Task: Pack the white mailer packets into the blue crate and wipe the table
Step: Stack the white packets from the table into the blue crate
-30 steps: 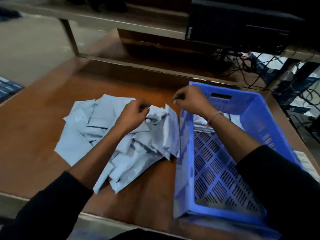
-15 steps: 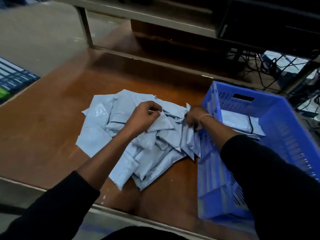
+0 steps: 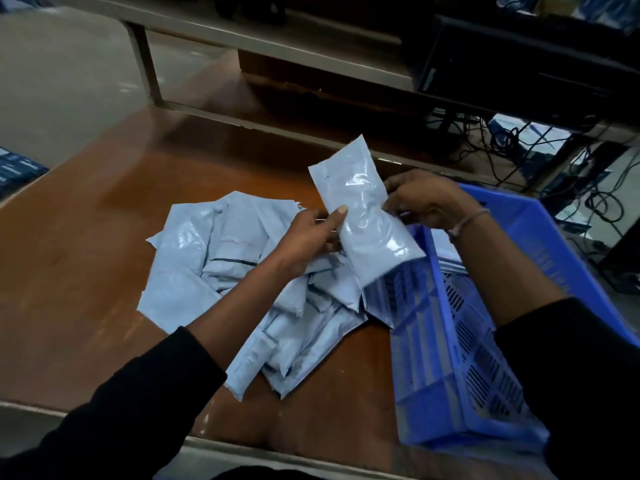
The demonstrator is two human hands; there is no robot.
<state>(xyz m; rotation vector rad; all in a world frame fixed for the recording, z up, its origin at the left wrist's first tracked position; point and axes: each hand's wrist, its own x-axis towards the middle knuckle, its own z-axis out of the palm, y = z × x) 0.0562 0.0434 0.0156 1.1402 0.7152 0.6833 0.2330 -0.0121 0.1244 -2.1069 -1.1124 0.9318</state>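
White mailer packet [image 3: 363,216] — glossy, crinkled, plump — between both hands.

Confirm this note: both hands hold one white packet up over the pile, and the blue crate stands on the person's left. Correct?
Not quite. The head view shows the blue crate on the person's right. The rest holds: left hand and right hand hold one white packet above the pile.

We see a dim, soft, wide-angle view; glare streaks the glossy brown wooden table [image 3: 104,216], and edges bend.
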